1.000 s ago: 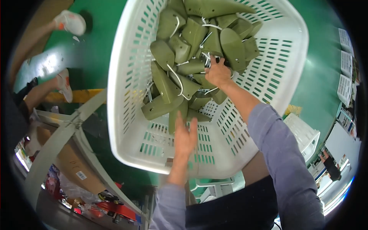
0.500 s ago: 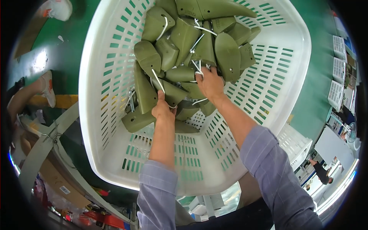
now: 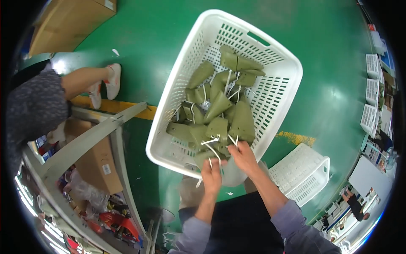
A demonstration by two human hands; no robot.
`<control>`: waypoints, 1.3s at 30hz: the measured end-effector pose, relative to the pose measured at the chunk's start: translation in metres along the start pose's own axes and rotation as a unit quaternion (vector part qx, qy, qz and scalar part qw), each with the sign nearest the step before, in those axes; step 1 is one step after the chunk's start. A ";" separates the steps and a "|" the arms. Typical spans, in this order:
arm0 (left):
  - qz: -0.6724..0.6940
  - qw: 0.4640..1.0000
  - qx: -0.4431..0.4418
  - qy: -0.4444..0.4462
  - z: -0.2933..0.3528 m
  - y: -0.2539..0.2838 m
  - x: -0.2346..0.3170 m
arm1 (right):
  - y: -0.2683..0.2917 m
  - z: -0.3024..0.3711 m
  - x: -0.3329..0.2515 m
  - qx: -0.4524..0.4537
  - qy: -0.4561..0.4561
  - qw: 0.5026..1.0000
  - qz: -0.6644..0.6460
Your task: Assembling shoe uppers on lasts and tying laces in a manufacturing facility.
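Note:
A white slatted basket (image 3: 284, 106) holds several olive-green shoe lasts (image 3: 218, 106), many with white cord loops tied through them. My left hand (image 3: 211, 177) is closed on a white cord (image 3: 213, 149) at the basket's near rim. This cord runs up to a last (image 3: 218, 128) in the near part of the pile. To its right, my right hand (image 3: 244, 156) is closed around another white cord (image 3: 233, 139), beside a large last (image 3: 242, 122). The lasts just under my hands are partly hidden by them.
Another white basket (image 3: 301, 171) stands on the green floor at the right. A metal-framed rack (image 3: 91, 146) with a cardboard box (image 3: 99, 165) is at the left. Beyond it are another person's legs (image 3: 86, 82) in white shoes. A large carton (image 3: 76, 23) sits far left.
The basket now appears smaller and farther from my view. Both hands have come back from the middle of the pile to the near rim, with white cords in their fingers.

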State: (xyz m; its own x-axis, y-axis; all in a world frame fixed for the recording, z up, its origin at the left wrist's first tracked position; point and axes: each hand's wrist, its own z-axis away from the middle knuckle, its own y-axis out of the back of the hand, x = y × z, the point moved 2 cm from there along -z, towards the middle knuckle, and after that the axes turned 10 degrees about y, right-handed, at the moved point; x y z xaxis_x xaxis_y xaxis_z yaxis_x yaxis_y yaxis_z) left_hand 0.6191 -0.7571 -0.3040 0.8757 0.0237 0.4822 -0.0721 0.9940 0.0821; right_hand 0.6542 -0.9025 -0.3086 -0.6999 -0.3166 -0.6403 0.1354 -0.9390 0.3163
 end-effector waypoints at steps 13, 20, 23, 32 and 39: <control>0.185 0.965 -0.127 -0.138 0.416 0.236 0.178 | 0.039 0.343 -0.349 -0.385 0.313 0.866 0.052; 0.207 0.858 0.276 -0.380 0.620 0.380 0.198 | -0.076 0.456 -0.525 -0.607 0.456 0.650 0.035; 0.208 0.826 0.353 -0.388 0.634 0.431 0.215 | -0.135 0.480 -0.588 -0.608 0.503 0.609 0.079; 0.227 0.836 0.323 -0.380 0.478 0.546 0.168 | -0.305 0.467 -0.605 -0.499 0.598 0.611 0.143; 0.202 0.798 0.504 -0.262 0.322 0.532 0.086 | -0.429 0.366 -0.505 -0.447 0.632 0.596 0.213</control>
State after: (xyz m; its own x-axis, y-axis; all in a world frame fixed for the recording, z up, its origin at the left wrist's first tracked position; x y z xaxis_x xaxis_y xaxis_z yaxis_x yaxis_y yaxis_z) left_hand 0.5026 -0.2603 0.0621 0.3842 0.0099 0.9232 -0.8762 0.3191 0.3612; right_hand 0.6933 -0.2908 0.1356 0.5432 0.1298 -0.8295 0.8269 -0.2541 0.5018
